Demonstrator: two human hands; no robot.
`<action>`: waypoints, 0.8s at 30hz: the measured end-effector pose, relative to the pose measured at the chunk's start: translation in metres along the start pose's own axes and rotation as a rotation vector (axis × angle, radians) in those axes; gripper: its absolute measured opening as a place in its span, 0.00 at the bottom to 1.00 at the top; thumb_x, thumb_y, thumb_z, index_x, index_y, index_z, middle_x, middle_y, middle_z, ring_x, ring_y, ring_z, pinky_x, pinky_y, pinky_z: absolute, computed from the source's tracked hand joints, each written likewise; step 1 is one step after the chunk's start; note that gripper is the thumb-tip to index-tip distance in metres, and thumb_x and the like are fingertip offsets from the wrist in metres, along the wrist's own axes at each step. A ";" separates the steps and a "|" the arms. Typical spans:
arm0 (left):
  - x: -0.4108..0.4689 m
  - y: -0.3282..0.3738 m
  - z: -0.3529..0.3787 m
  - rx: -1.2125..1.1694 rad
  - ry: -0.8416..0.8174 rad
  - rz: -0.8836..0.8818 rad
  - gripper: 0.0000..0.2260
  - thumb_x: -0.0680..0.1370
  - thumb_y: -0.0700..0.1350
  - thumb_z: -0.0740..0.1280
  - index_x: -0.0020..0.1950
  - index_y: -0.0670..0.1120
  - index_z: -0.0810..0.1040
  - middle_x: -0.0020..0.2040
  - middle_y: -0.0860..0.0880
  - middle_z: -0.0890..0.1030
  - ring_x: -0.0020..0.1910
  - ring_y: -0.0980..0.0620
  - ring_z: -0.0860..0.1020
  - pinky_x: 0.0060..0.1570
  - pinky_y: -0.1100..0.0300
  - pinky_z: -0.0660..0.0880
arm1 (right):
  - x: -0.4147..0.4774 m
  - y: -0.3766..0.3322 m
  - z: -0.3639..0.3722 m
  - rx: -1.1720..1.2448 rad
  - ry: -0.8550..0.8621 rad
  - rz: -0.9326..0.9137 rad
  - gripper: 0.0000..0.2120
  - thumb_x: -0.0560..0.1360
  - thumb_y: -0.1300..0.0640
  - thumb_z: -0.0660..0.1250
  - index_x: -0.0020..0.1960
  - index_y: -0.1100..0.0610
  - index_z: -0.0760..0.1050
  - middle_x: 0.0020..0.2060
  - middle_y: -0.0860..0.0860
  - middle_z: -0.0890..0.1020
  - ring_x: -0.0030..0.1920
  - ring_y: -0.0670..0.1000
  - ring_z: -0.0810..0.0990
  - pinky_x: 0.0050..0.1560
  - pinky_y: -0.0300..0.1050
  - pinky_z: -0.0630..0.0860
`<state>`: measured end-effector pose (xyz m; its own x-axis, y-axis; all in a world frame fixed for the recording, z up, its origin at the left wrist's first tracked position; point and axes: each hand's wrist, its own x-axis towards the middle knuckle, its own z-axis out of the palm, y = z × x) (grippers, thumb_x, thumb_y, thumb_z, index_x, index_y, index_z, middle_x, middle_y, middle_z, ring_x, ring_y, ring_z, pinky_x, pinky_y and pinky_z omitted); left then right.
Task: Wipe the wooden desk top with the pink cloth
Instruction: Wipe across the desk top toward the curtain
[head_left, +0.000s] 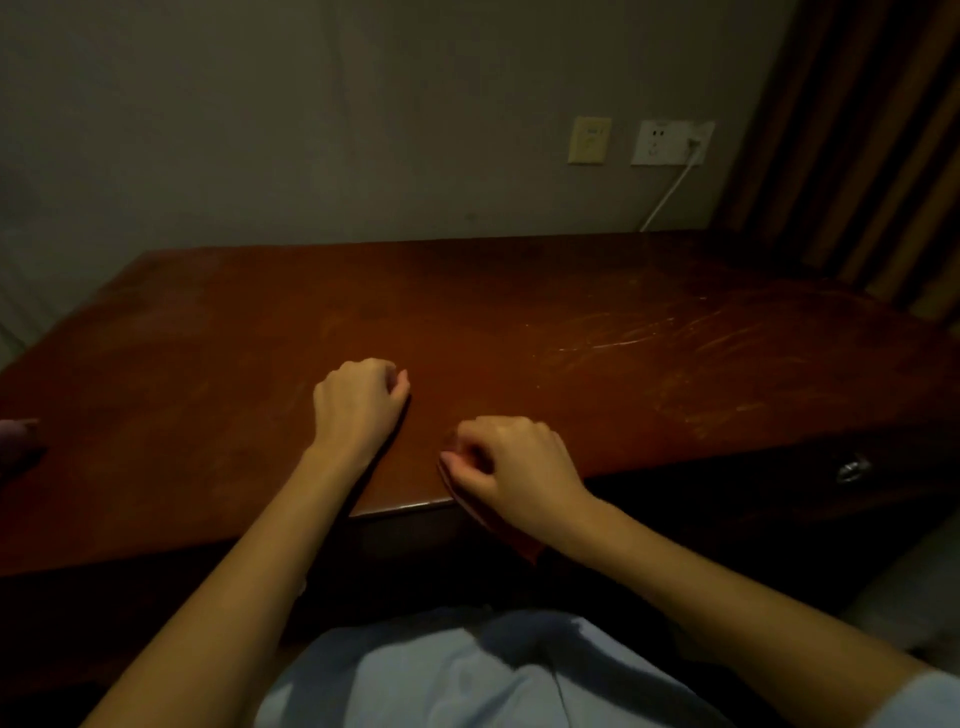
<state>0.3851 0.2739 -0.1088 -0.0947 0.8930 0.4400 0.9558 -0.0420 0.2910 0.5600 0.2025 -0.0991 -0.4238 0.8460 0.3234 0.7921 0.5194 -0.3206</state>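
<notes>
The wooden desk top is dark reddish brown and spans the view, with pale scratch marks toward its right side. My right hand is at the desk's front edge with curled fingers gripping the pink cloth, which looks reddish in the dim light and hangs down over the edge below the hand. My left hand rests on the desk a little farther in, its fingers curled under and holding nothing.
A dark rounded object sits at the desk's left edge. A drawer with a metal pull is below the top on the right. Wall sockets with a white cable are behind; striped curtains hang at the right.
</notes>
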 end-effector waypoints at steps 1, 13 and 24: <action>0.000 0.000 0.000 -0.002 -0.011 -0.003 0.15 0.80 0.50 0.61 0.36 0.48 0.76 0.28 0.52 0.74 0.27 0.56 0.73 0.30 0.61 0.70 | -0.010 0.009 -0.004 0.011 0.019 0.018 0.10 0.77 0.45 0.60 0.42 0.49 0.73 0.37 0.43 0.77 0.38 0.46 0.77 0.39 0.46 0.77; -0.001 0.008 0.002 0.058 -0.029 -0.002 0.15 0.81 0.50 0.60 0.37 0.48 0.76 0.28 0.52 0.73 0.26 0.57 0.72 0.25 0.65 0.63 | -0.025 0.066 -0.033 -0.145 0.101 0.420 0.08 0.78 0.47 0.62 0.48 0.49 0.77 0.36 0.41 0.77 0.33 0.40 0.75 0.30 0.32 0.66; 0.000 0.002 -0.003 0.018 -0.034 -0.039 0.14 0.81 0.51 0.60 0.39 0.48 0.76 0.30 0.51 0.75 0.28 0.55 0.74 0.26 0.64 0.64 | 0.060 0.019 0.005 -0.078 0.021 0.222 0.10 0.78 0.49 0.61 0.53 0.51 0.77 0.44 0.50 0.81 0.46 0.52 0.80 0.50 0.51 0.77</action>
<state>0.3865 0.2725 -0.1054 -0.1229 0.9086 0.3993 0.9565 0.0011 0.2918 0.5475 0.2634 -0.0909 -0.2264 0.9354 0.2716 0.8968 0.3089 -0.3167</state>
